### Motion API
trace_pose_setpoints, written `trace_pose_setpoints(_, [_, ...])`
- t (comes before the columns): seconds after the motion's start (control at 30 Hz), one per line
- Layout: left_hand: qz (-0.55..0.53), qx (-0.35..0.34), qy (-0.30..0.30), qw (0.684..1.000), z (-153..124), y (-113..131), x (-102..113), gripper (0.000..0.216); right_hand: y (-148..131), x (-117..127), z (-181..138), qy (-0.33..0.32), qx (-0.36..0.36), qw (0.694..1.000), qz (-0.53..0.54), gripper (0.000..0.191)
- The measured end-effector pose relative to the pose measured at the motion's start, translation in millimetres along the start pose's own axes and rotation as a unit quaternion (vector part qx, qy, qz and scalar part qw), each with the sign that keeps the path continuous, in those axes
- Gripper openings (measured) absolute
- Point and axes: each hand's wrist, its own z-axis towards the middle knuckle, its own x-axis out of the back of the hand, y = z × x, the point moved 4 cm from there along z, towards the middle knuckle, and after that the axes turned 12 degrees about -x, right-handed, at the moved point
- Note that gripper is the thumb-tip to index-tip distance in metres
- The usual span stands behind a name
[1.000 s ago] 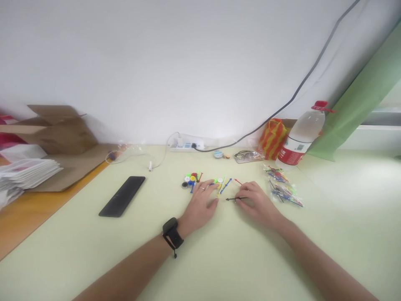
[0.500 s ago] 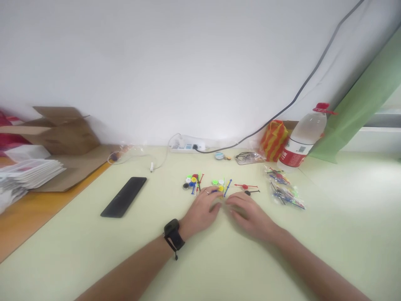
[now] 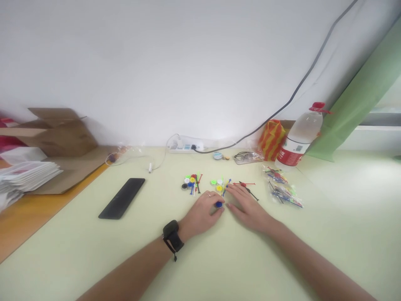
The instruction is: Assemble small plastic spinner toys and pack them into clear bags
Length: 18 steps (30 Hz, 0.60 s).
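Between the thumb and forefinger of my left hand [image 3: 203, 212] is a small blue plastic disc [image 3: 219, 204], held just over the table. My right hand [image 3: 249, 209] lies beside it, fingers stretched forward and apart from the thumb. Its fingertips reach the blue arrow [image 3: 228, 183], though whether they touch it I cannot tell. In front of the hands lie a green disc [image 3: 213, 182], a white disc [image 3: 219, 182] and a yellow disc [image 3: 219, 188]. A red arrow [image 3: 247, 184] and a black arrow [image 3: 253, 195] cross just past my right hand.
Left of centre sits another cluster of coloured discs and arrows [image 3: 192, 182]. Bagged arrows [image 3: 285, 194] lie right, near a large bottle [image 3: 299, 138]. A black phone-like slab [image 3: 122, 198], a power strip [image 3: 186, 145], eyeglasses [image 3: 247, 157] and a cardboard box [image 3: 65, 133] stand around.
My hands have drawn slightly apart, and the right fingers have straightened forward. The blue disc now shows in my left hand. The black arrow has turned to a slant against the red one.
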Motion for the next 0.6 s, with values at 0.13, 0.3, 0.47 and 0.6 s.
trace_pose_setpoints(0.13, [0.008,-0.01,-0.001,1.0,0,1,0,0.022,1,0,0,-0.009,0.003,1.0,-0.005,0.048])
trace_pose_setpoints(0.3, [0.016,-0.009,-0.008,1.0,0,0,-1,0.023,2,7,0,0.007,0.007,1.0,0.029,0.042])
trace_pose_setpoints(0.47, [0.019,-0.007,-0.012,1.0,0,0,0,0.022,4,11,2,0.013,0.003,0.998,0.056,0.035])
trace_pose_setpoints(0.6, [0.029,-0.003,-0.022,0.999,-1,0,0,0.03,1,13,4,-0.006,0.011,0.997,0.078,0.03])
